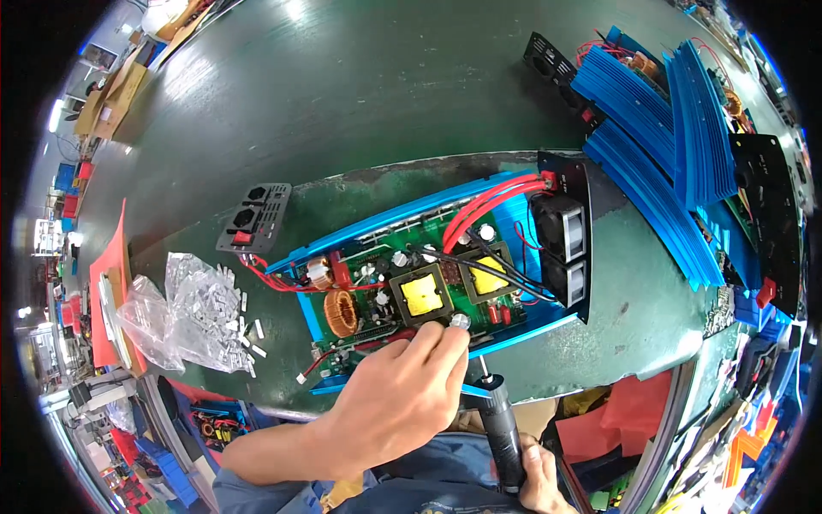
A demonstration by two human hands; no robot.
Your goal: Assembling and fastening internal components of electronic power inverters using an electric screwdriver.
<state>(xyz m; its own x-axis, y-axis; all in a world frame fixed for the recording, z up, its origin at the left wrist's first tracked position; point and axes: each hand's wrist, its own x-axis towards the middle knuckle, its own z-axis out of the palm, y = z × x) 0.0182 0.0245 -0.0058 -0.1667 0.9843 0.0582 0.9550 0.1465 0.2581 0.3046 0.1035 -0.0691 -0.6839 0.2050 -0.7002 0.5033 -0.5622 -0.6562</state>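
A blue metal housing [555, 322] lies in front of me with a green circuit board [368, 257] inside. The board carries yellow-wrapped transformers [422, 294], a copper coil [341, 313] and several capacitors. My left hand [398, 390] reaches over the near side of the housing, its fingers curled together beside a small silver round part [460, 320]; the thumb and whatever it grips are hidden. My right hand [539, 480] is closed around the lower end of a black electric screwdriver [500, 433]. Its bit points up at the near blue wall. A black end panel with fans [565, 240] stands at the right end.
At the left, a black socket panel [255, 218] hangs on red wires. Nearby, a clear plastic bag [175, 308] spills small white pieces. Several blue heatsink housings [651, 180] are piled at the right. The green tabletop [623, 343] ends close to my body.
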